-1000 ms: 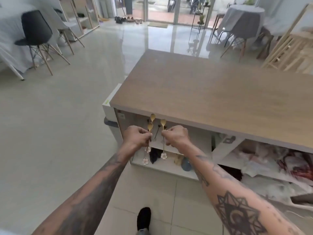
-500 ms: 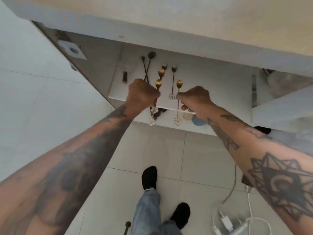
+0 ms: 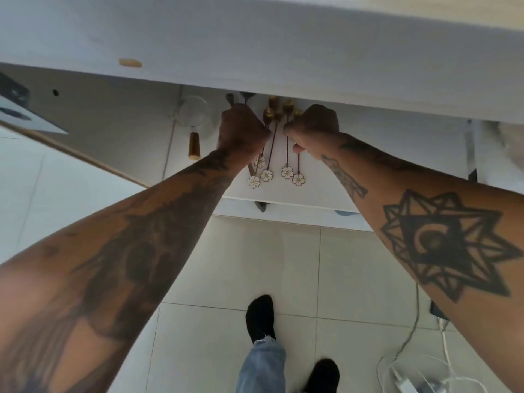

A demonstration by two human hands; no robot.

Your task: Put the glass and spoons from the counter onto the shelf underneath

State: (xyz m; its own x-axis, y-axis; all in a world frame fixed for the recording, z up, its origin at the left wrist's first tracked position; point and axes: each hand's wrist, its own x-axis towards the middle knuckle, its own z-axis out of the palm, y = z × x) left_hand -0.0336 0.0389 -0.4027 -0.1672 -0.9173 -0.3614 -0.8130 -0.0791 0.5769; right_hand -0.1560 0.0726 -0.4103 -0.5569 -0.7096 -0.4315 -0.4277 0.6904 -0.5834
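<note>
**Setting the spoons down flat on the shelf**

At the far left of the shelf [image 3: 397, 154], under the tabletop [image 3: 255, 38], the glass [image 3: 194, 114] already stands, a clear vessel with a wooden handle pointing toward the person. It looks placed, so that part of the task seems done.

Just right of it, the left hand [image 3: 242, 130] is curled into a fist around the stems of two gold spoons [image 3: 263, 154]. Their bowls point toward the back of the shelf and their flower-shaped ends hang toward its front edge. Beside it, the right hand [image 3: 313, 126] is likewise closed on two more spoons [image 3: 292, 163], thumb tucked underneath. I cannot tell whether any spoon rests on the board yet.

To finish well, I would lower both fists until the stems lie flat, then loosen the fingers gently so nothing rolls or clatters. The left pair sits near the glass, so that hand should draw straight back rather than sideways, to avoid knocking it. The flower ends lie close to the front lip; nudging the spoons slightly deeper would guard against them slipping off. The tabletop overhang hides the bowls, so placement there is by feel.
</note>
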